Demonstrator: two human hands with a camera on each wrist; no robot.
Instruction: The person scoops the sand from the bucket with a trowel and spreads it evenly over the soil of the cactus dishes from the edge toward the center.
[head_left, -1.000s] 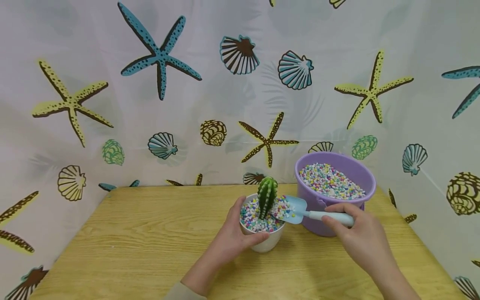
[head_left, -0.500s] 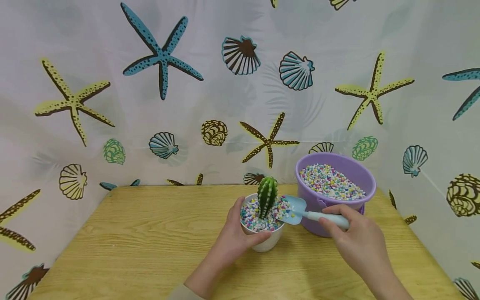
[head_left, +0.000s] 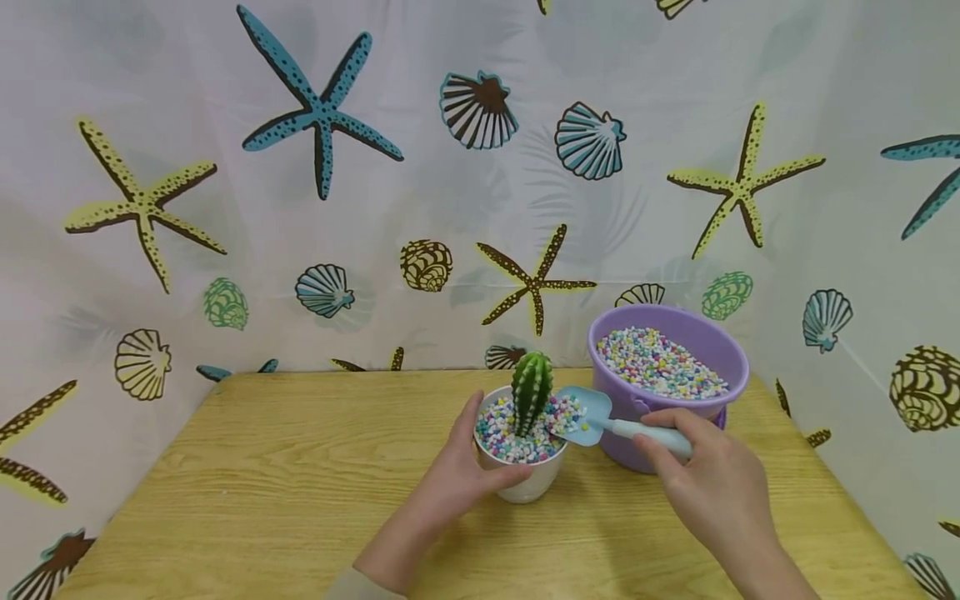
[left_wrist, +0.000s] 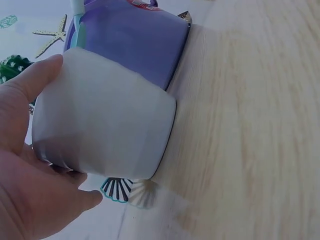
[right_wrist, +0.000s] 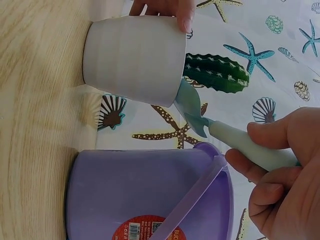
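Observation:
A white pot (head_left: 528, 482) stands on the table, filled with multicoloured pebbles (head_left: 504, 435) around an upright green cactus (head_left: 532, 387). My left hand (head_left: 463, 471) grips the pot's left side, thumb across the front near the rim. By its handle my right hand (head_left: 712, 475) holds a light blue trowel (head_left: 596, 410); the blade, with some pebbles on it, lies over the pot's right rim. In the right wrist view the trowel's blade (right_wrist: 188, 102) meets the rim of the pot (right_wrist: 135, 60), and my fingers curl round the handle (right_wrist: 250, 145). The left wrist view hides the pot's contents.
Just right of the pot is a purple bucket (head_left: 622, 379) holding many more of the same pebbles (head_left: 660, 362). Its handle (right_wrist: 192, 197) hangs down its side. A curtain (head_left: 420, 183) with starfish and shells stands behind the wooden table (head_left: 300, 475).
The trowel drew back slightly to the right, then shifted a little left again at the pot's rim. The left hand keeps its grip on the pot, and the bucket stays put.

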